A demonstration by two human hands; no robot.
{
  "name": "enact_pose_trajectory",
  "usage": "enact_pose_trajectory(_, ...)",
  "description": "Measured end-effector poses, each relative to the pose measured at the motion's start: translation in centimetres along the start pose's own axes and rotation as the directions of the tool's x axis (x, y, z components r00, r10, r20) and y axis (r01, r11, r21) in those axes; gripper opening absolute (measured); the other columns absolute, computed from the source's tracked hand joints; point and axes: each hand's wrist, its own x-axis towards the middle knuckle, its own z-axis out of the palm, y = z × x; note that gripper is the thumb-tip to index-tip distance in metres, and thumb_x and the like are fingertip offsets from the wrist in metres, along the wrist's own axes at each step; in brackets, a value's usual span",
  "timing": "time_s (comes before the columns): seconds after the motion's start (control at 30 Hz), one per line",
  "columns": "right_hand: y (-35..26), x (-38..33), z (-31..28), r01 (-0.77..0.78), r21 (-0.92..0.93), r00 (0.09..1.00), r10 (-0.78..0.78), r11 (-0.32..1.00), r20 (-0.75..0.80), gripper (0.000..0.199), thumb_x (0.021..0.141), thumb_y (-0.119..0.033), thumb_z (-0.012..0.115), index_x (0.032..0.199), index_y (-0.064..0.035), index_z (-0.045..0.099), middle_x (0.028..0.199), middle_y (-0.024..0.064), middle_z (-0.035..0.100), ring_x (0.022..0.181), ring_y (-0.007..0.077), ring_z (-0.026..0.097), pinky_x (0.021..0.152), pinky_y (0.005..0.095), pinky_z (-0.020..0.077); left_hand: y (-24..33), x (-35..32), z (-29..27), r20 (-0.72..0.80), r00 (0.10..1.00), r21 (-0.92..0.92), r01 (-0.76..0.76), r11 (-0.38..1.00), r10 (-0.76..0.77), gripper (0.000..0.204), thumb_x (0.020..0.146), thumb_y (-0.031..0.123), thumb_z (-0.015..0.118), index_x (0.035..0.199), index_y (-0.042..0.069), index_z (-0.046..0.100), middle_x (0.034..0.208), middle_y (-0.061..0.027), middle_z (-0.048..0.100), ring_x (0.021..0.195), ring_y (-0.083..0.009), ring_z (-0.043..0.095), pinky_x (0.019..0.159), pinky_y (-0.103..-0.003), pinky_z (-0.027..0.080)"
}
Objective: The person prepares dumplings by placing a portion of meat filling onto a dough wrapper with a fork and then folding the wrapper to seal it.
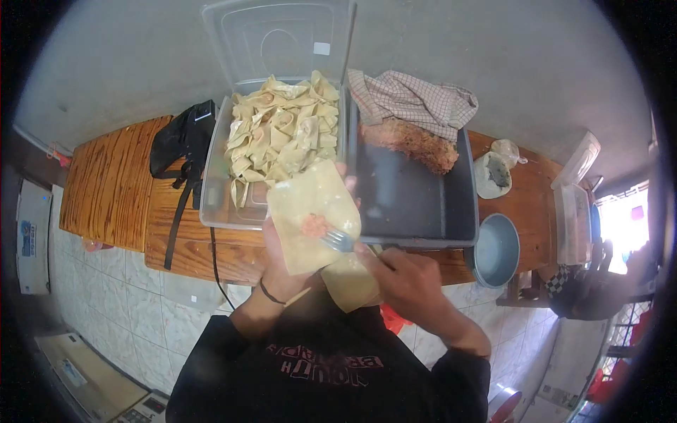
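My left hand [278, 264] holds a square pale dumpling wrapper [314, 211] flat on its palm, with a small dab of pink minced filling [314, 225] at its middle. My right hand [405, 282] grips a metal fork [340, 241] whose tines rest on the wrapper just right of the filling. More wrappers [351, 285] lie under my hands. Behind the wrapper stands a clear plastic box [211, 201] full of folded dumplings [282, 134]. To its right is a dark grey tray [416, 204] with minced meat [412, 144] at its far end.
A checked cloth [416, 99] hangs over the tray's far edge. A black bag [180, 137] lies on the wooden table [106, 183] at left. A grey round bowl [496, 250], a small white dish [491, 176] and a clear lidded container [575, 204] are at right. Tiled floor lies below.
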Motion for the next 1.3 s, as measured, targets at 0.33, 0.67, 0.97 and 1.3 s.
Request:
enact_pose_trajectory(0.33, 2.2, 3.4, -4.0, 0.099, 0.001, 0.994, -0.099, 0.995, 0.040, 0.039, 0.074, -0.003, 0.062, 0.111, -0.0156, 0.067, 0.076, 0.0065, 0.061, 0.067, 0.0239, 0.061, 0.056, 0.0336, 0.0504, 1.5, -1.4, -0.7, -0.067, 0.979, -0.048, 0.192, 0.980, -0.195, 0.063, 0.094, 0.038, 0.039, 0.141, -0.003, 0.032, 0.144, -0.0267, 0.033, 0.130, -0.0399, 0.038, 0.109, -0.052, 0.030)
enact_pose_trajectory(0.67, 14.4, 1.0, 5.4, -0.495, 0.221, 0.869, 0.470, 0.840, 0.157, 0.027, 0.082, -0.019, 0.065, 0.104, -0.0047, 0.069, 0.096, 0.0196, 0.067, 0.085, 0.0357, 0.065, 0.077, 0.0408, 0.0498, 0.0, -0.7, -1.0, -0.127, 0.960, -0.009, 0.249, 0.969, -0.248, 0.062, 0.090, 0.053, 0.045, 0.140, 0.015, 0.042, 0.150, -0.0185, 0.028, 0.130, -0.0375, 0.038, 0.109, -0.052, 0.029)
enact_pose_trajectory(0.97, 11.5, -2.0, 1.0, -0.553, 0.099, 0.737, 0.541, 0.827, -0.405, 0.042, 0.083, -0.031, 0.067, 0.118, -0.0068, 0.059, 0.128, 0.0184, 0.053, 0.122, 0.0345, 0.048, 0.099, 0.0512, 0.0365, -5.8, 1.8, -6.5, -0.087, 0.894, 0.886, 0.271, 0.377, -0.439, 0.058, 0.096, 0.046, 0.038, 0.149, 0.031, 0.021, 0.153, -0.0048, 0.027, 0.135, -0.0299, 0.031, 0.102, -0.061, 0.033)
enact_pose_trajectory(1.3, 16.9, -20.0, 3.7, -0.952, -0.302, 0.156, 0.934, 0.055, -0.322, 0.061, 0.091, -0.059, 0.039, 0.120, -0.0124, 0.063, 0.144, 0.0195, 0.039, 0.138, 0.0390, 0.026, 0.110, 0.0632, 0.0085, -5.4, 4.6, -10.0, 0.205, 0.671, 0.273, 0.660, 0.700, -0.712, 0.053, 0.098, 0.050, 0.021, 0.149, 0.041, 0.008, 0.157, -0.0027, 0.014, 0.136, -0.0376, 0.031, 0.109, -0.062, 0.021)
